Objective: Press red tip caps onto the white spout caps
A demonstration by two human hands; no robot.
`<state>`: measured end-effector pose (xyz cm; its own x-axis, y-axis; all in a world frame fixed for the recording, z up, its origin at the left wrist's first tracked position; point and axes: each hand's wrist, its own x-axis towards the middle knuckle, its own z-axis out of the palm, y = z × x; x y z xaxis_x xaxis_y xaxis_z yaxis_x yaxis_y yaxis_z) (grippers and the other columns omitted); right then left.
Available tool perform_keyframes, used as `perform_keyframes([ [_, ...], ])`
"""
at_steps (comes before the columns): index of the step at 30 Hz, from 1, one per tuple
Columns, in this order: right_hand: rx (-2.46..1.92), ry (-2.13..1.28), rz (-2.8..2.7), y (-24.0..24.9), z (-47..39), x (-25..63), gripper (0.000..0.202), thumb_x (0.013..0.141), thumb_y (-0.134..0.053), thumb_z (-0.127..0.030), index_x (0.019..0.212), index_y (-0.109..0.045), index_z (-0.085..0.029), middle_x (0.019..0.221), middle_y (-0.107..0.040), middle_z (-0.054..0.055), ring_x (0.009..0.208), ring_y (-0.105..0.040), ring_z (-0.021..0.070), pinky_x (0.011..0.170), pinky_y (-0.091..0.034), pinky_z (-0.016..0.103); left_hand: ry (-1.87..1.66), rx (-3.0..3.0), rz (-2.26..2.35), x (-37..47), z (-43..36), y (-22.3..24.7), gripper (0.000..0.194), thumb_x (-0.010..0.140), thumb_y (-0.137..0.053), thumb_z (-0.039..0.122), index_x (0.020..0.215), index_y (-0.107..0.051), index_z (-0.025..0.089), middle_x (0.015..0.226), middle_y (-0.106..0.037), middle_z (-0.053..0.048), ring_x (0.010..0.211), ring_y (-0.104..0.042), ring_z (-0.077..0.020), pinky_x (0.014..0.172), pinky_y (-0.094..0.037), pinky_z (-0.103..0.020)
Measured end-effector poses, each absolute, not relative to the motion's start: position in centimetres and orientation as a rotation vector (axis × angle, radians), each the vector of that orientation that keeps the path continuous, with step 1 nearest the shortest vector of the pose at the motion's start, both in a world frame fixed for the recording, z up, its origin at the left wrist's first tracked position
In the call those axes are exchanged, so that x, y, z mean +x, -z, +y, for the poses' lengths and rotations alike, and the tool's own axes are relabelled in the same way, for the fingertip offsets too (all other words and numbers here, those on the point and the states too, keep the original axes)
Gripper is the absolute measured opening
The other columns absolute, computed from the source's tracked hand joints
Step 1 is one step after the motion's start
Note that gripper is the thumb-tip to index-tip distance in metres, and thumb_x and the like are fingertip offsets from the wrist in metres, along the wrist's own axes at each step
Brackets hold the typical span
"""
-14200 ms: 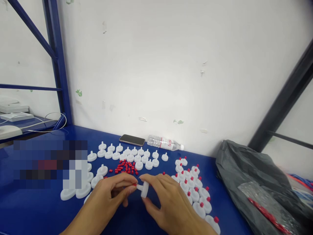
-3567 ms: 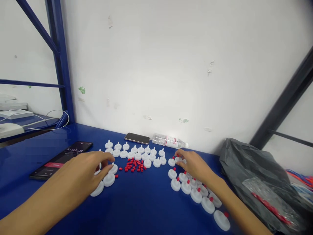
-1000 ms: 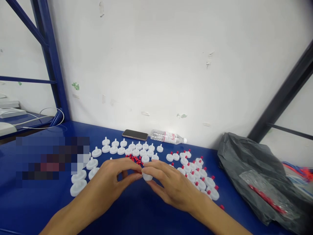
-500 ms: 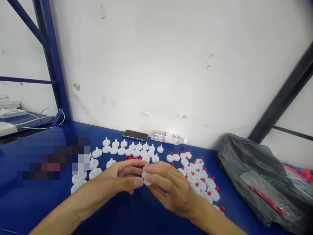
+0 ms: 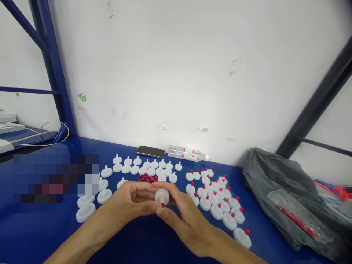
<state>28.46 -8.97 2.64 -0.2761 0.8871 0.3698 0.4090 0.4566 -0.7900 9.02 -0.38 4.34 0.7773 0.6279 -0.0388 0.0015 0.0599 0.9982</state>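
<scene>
Between both hands, over the front of the blue table, is a white round nozzle cap [image 5: 161, 196]. Its narrow tip points down toward me and carries a small red cap [image 5: 162, 205]. My left hand [image 5: 128, 203] is closed on it, thumb at the red tip and fingers curled behind the disc. The right thumb presses at the same tip, while the other fingers of my right hand [image 5: 187, 216] wrap behind the disc. Just beyond the hands lies a pile of loose red caps [image 5: 147, 178], partly hidden by the fingers.
Rows of bare white nozzle caps [image 5: 134, 169] stand left and behind; red-tipped ones [image 5: 216, 211] stand on the right. A phone [image 5: 150, 151] and a water bottle [image 5: 187, 153] lie along the wall. A dark plastic bag [image 5: 264, 183] with a clear packet [image 5: 298, 216] occupies the right side.
The held nozzle cap has turned so its red-capped tip faces me. My right thumb has come round to the tip, meeting the left thumb. The view has shifted slightly.
</scene>
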Motion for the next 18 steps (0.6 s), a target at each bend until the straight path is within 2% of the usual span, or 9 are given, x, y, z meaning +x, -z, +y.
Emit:
perform_keyframes([
  [4,-0.976,-1.004,-1.662,-2.1,-8.3,28.1,0.043,0.103,-0.064,-0.039,0.143,-0.053,-0.032,0.134,-0.069,0.003,0.115,-0.07,0.0191,0.104,-0.056,0.035,-0.522,1.439,0.52,9.1,-0.5,-4.3,0.046,0.076,-0.088,0.043,0.114,-0.08,0.019,0.11,-0.083,-0.01,0.108,-0.075,-0.0313,0.107,-0.053,-0.045],
  [10,-1.014,-1.054,-1.499,-1.4,-7.7,28.3,0.05,0.091,-0.078,-0.042,0.137,-0.065,-0.027,0.127,-0.075,0.006,0.115,-0.072,0.0251,0.102,-0.056,0.038,-0.518,1.485,0.515,8.5,-0.4,-3.9,0.05,0.088,-0.075,0.055,0.125,-0.075,0.022,0.128,-0.076,-0.011,0.121,-0.068,-0.0303,0.107,-0.051,-0.041],
  [12,-1.02,-1.069,-1.466,-1.3,-7.6,28.4,0.058,0.084,-0.085,-0.042,0.137,-0.067,-0.026,0.124,-0.077,0.006,0.115,-0.072,0.0268,0.102,-0.056,0.039,-0.484,1.476,0.466,8.5,-0.3,-3.5,0.054,0.083,-0.08,0.054,0.127,-0.073,0.022,0.127,-0.076,-0.011,0.117,-0.07,-0.0288,0.102,-0.053,-0.038],
  [15,-1.026,-1.087,-1.445,-1.0,-7.6,28.4,0.067,0.073,-0.093,-0.041,0.134,-0.07,-0.026,0.117,-0.079,0.005,0.114,-0.073,0.0294,0.1,-0.056,0.038,-0.451,1.503,0.44,8.9,-0.3,-3.1,0.054,0.075,-0.09,0.044,0.122,-0.075,0.023,0.115,-0.08,-0.007,0.097,-0.075,-0.0217,0.088,-0.055,-0.03],
  [18,-0.993,-1.138,-1.441,-0.8,-7.7,28.4,0.065,0.073,-0.092,-0.046,0.131,-0.072,-0.023,0.109,-0.08,0.005,0.107,-0.075,0.0305,0.092,-0.059,0.038,-0.477,1.504,0.448,9.2,-0.5,-3.1,0.049,0.075,-0.09,0.042,0.118,-0.077,0.021,0.108,-0.082,-0.007,0.093,-0.074,-0.021,0.087,-0.055,-0.03],
])
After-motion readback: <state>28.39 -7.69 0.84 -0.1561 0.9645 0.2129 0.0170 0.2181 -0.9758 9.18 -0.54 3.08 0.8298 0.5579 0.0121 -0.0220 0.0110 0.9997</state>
